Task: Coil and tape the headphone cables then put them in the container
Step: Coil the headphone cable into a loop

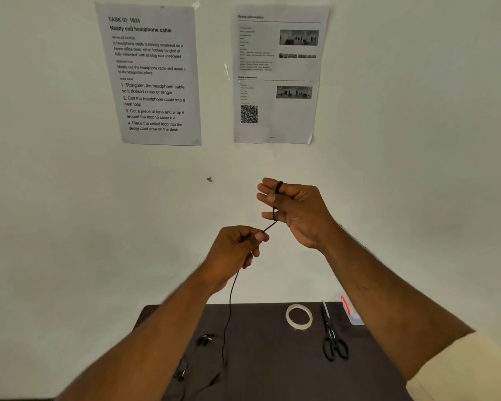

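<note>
Right hand [294, 211], centre of frame, raised before the wall: fingers extended and spread slightly, black headphone cable [230, 296] looped around them, with wraps visible near the fingertips and lower at the finger bases. Left hand [237, 246], just below and left of the right: fingers curled, cable pinched between thumb and forefinger. Short taut run of cable between the two hands. From the left hand, cable hanging down to the dark counter [272, 357] at lower centre. Blurred dark earbud pieces [204, 340] lying on the counter at lower left; exact form cannot be told. Roll of clear tape [299, 316] flat on the counter, lower right of centre. Black-handled scissors [331, 334] just right of the tape, apart from it, blades pointing toward the wall. Clear container with red detail [350, 312] at the counter's right rear edge, mostly hidden by the right forearm. Two printed sheets [151, 73] taped to the wall, upper frame.
</note>
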Demonstrator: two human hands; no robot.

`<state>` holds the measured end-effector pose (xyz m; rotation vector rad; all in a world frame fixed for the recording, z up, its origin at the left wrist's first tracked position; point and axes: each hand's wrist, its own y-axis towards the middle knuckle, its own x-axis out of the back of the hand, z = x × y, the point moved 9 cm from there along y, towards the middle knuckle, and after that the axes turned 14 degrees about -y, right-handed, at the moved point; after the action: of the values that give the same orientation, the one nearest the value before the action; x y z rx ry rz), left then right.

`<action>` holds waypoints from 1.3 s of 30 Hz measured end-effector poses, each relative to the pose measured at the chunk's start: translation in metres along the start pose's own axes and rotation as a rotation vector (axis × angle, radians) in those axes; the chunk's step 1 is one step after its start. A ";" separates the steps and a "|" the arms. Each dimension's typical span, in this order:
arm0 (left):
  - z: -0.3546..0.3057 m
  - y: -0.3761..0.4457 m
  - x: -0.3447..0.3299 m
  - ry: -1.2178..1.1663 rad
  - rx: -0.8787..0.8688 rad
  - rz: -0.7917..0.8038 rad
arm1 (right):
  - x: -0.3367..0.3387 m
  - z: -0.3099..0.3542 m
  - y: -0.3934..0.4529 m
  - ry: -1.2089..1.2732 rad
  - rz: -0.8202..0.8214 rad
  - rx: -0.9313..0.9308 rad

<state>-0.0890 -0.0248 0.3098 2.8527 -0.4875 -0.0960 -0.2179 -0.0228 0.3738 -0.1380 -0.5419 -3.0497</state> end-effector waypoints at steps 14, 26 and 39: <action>-0.079 0.017 0.005 1.082 -0.108 0.180 | -0.015 -0.061 -0.024 -0.473 0.374 -0.206; -0.066 0.028 -0.006 0.104 -0.242 0.298 | -0.049 -0.016 -0.040 0.026 0.548 -0.192; 0.023 -0.003 -0.001 -0.231 0.027 0.015 | -0.016 0.013 -0.002 0.218 0.097 0.033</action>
<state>-0.0913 -0.0270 0.2866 2.8780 -0.5584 -0.4223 -0.2011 -0.0162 0.3841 0.1620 -0.5515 -2.9100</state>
